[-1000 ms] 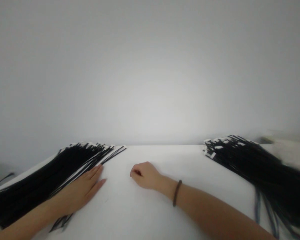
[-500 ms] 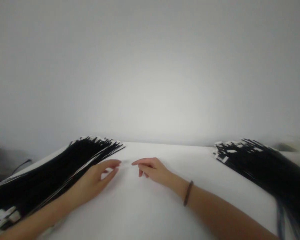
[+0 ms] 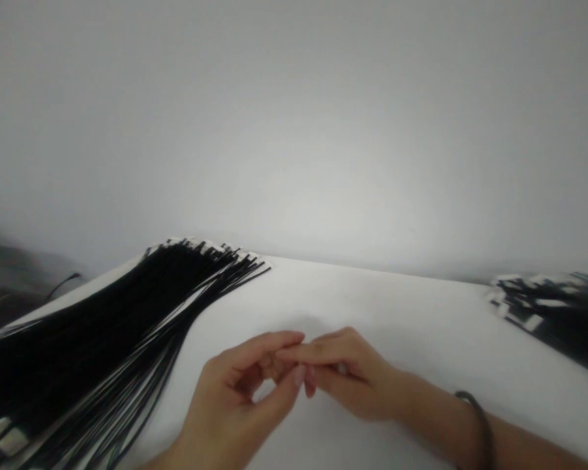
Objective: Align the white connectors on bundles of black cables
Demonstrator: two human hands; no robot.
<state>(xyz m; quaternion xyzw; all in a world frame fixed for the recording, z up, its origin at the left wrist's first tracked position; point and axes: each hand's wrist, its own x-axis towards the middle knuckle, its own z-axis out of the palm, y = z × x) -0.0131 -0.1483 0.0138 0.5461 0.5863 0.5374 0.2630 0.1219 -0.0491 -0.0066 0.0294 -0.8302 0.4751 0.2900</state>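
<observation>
- The white surface is carrying two piles, with bare space lying between them.
- The left pile of black cables is lying along my left; its main body is sitting gathered and looking done, while strands at its right edge are fanning loose and looking unsettled.
- The right pile of black cables is resting well apart and running out of view, so I am not judging how complete it is.
- Between them, my left hand and right hand are meeting at the fingertips, touching neither pile; I cannot tell whether they are pinching anything.
- A dark wristband is circling my right wrist.
- White tips are showing at both piles' far ends, lining up only roughly.
</observation>
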